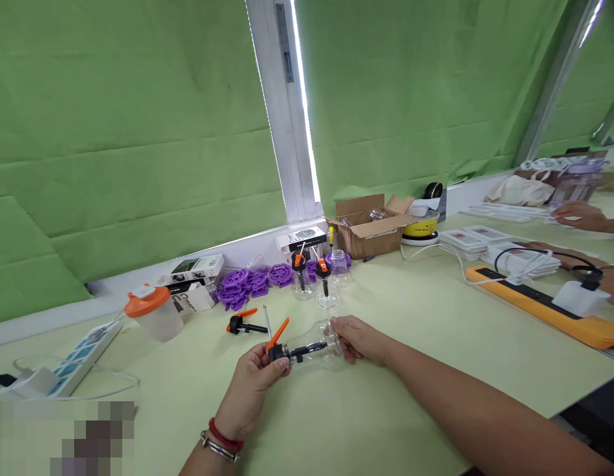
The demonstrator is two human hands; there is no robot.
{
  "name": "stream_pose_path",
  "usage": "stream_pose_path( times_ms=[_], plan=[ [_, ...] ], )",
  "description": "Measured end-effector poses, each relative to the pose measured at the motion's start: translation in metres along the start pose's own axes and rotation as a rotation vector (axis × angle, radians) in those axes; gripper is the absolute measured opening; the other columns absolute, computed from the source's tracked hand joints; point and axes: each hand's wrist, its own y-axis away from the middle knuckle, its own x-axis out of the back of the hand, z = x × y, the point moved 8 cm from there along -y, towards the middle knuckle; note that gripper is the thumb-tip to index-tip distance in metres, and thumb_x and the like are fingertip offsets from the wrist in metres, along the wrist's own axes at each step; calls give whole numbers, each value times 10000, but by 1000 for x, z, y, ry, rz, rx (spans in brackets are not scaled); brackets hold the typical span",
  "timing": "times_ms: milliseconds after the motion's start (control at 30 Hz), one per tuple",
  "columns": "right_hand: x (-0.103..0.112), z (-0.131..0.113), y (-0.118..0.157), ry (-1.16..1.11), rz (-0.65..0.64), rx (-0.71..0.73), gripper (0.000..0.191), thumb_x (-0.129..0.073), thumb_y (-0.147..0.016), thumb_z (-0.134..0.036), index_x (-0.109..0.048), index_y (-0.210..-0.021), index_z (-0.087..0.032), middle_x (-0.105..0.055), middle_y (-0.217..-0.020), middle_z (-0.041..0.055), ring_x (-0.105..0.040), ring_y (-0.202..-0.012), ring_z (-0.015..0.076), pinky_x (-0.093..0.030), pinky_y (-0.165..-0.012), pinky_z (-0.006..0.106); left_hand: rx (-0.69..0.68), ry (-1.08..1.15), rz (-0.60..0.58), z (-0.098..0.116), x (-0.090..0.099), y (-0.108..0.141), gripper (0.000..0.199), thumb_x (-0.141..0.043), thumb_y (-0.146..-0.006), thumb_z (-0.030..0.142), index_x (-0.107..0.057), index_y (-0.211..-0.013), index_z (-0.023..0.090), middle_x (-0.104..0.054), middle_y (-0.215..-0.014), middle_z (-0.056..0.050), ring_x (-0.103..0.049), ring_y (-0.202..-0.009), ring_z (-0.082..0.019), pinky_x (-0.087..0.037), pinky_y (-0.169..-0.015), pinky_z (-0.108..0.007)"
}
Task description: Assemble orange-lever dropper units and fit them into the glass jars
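Observation:
My left hand pinches the black cap with an orange lever. My right hand grips the base end of a clear bottle, which lies on its side above the table. The cap sits at the bottle's neck, and its black stem reaches inside. Whether it is fastened, I cannot tell. Beyond my left hand a loose black-and-orange cap lies on the table. Farther back stand two clear bottles with such caps, one in front of the other, beside an uncapped clear bottle.
Purple plastic discs are heaped at the back. A cardboard box holds clear pieces. An orange-lidded cup and a white power strip stand left. Right are an orange power strip and other people's hands.

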Motion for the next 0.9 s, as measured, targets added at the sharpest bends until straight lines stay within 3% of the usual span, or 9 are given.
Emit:
stream_pose_path(
  times_ms=[67, 167, 233, 300, 433, 533, 600, 733, 900],
  plan=[
    [2, 0, 1, 43, 15, 8, 698, -299, -830, -722, -607, -967, -111, -524, -518, -9, -368, -377, 73, -256, -388, 216, 7, 17, 12, -1, 2, -1, 288, -789, -610, 306, -660, -823, 161, -651, -792, -26, -591, -735, -152, -509, -778, -314],
    [4, -10, 5, -6, 17, 126, 646, -451, -828, -647, -487, -1287, -194, -608, -998, 71, -488, -579, 72, -425, -583, 242, 16, 67, 27, -2, 5, -2, 291, -786, -622, 301, -661, -844, 161, -649, -809, -24, -592, -740, -142, -508, -777, -299],
    [1, -19, 8, -97, -39, 235, 748, -637, -766, -540, -337, -1400, -281, -448, -1299, 91, -537, -851, 114, -449, -772, 282, 20, 90, 35, -2, 6, -2, 299, -786, -628, 302, -662, -859, 159, -647, -823, -28, -595, -751, -142, -508, -778, -294],
    [-3, -23, 10, -165, -107, 296, 828, -739, -705, -438, -322, -1407, -299, -348, -1385, 94, -491, -1038, 163, -433, -851, 309, 22, 90, 36, -2, 7, -3, 306, -789, -625, 301, -664, -865, 158, -647, -829, -32, -597, -758, -143, -507, -780, -292],
    [-2, -22, 8, -188, -109, 280, 789, -754, -694, -407, -380, -1376, -280, -389, -1340, 97, -504, -1025, 168, -439, -824, 302, 5, 47, 26, 0, 6, -3, 297, -790, -625, 300, -665, -854, 158, -642, -823, -31, -590, -762, -142, -501, -778, -289],
    [-1, -17, 5, -144, -71, 198, 677, -668, -747, -511, -443, -1324, -237, -525, -1153, 85, -571, -839, 134, -435, -652, 241, -33, -1, 8, 3, 3, -2, 306, -796, -620, 291, -664, -866, 162, -634, -818, -22, -574, -760, -135, -492, -770, -277],
    [-1, -14, 3, -91, -62, 149, 572, -535, -803, -608, -554, -1173, -172, -595, -933, 61, -561, -647, 100, -378, -524, 210, -43, -29, -2, 5, 1, -2, 326, -799, -616, 293, -664, -883, 164, -638, -834, -24, -570, -769, -136, -487, -771, -272],
    [-2, -5, -2, -26, -35, 70, 670, -351, -800, -738, -584, -895, -117, -587, -671, 28, -449, -431, 67, -287, -419, 207, -31, -36, 0, 4, -1, -1, 350, -797, -612, 317, -668, -898, 163, -640, -839, -26, -574, -770, -143, -491, -779, -287],
    [-1, -4, 1, -1, -38, 70, 749, -293, -819, -736, -584, -1111, -110, -602, -756, 54, -420, -466, 65, -321, -453, 218, -2, 23, 5, 0, 3, -2, 318, -786, -627, 318, -676, -884, 165, -636, -829, -22, -586, -772, -143, -500, -810, -302]
  ],
)
